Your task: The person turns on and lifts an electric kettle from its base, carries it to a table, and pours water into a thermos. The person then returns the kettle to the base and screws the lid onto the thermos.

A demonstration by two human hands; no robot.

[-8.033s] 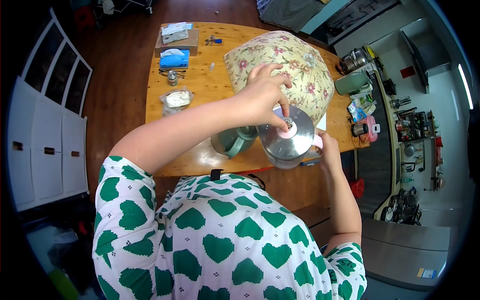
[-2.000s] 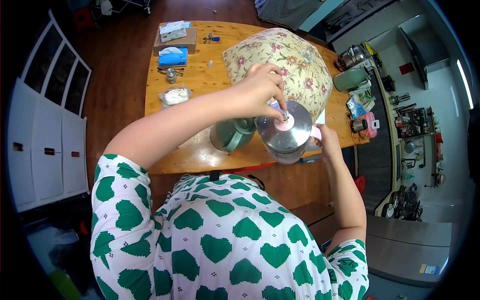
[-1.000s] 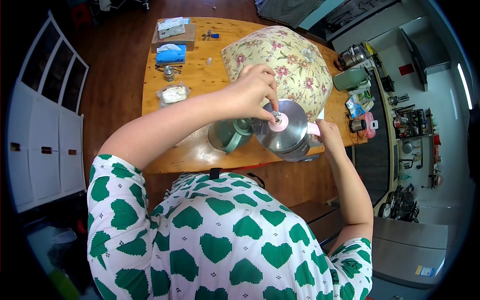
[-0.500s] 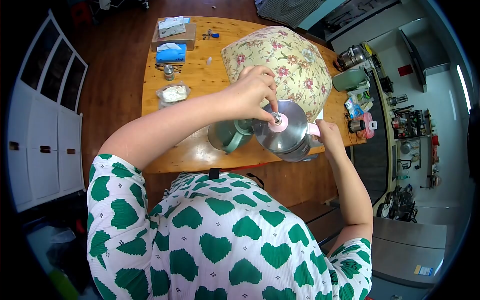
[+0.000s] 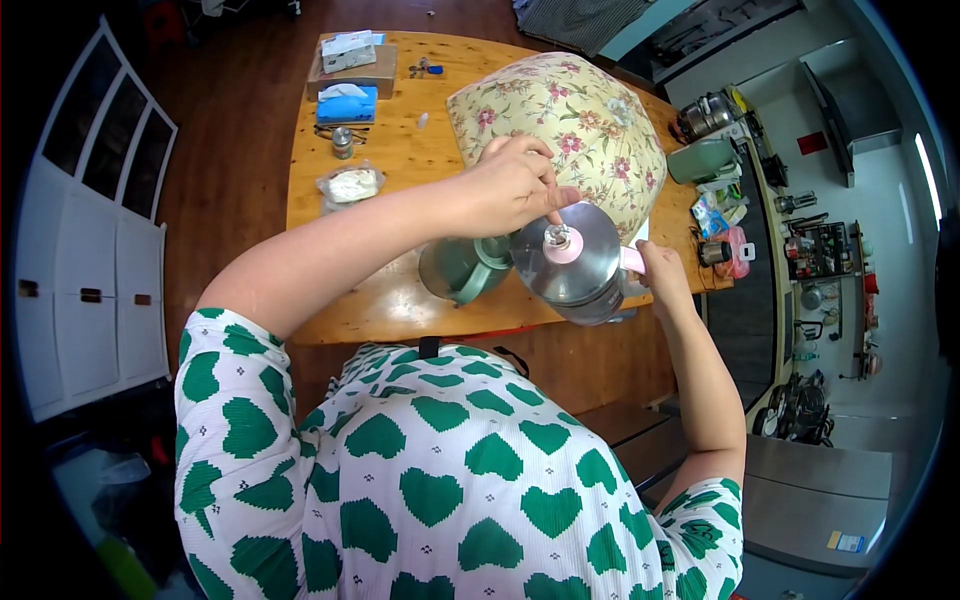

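A kettle [image 5: 580, 284] with a shiny metal lid [image 5: 596, 240], a pink ring and a clear knob [image 5: 557, 236] hangs over the table's near edge. My right hand [image 5: 661, 270] is closed around its pink handle [image 5: 631, 260]. Just above the lid, my left hand [image 5: 520, 180] has its thumb stretched out and its fingers apart, with nothing held. One fingertip is close to the knob; whether it touches I cannot tell. Left of the kettle stands a green pitcher [image 5: 450, 268] with a pale green handle, partly covered by my left forearm.
A floral food cover [image 5: 560, 110] takes up the back right of the wooden table [image 5: 400, 130]. On the left are a white plastic bag [image 5: 352, 185], a small jar [image 5: 342, 142], a blue tissue pack [image 5: 346, 104] and a cardboard box [image 5: 375, 68]. Kitchen counters line the right.
My left thumb and fingers have let go of the lid's knob and spread, rising slightly. My right hand keeps its hold on the handle, and the kettle stays nearly in place.
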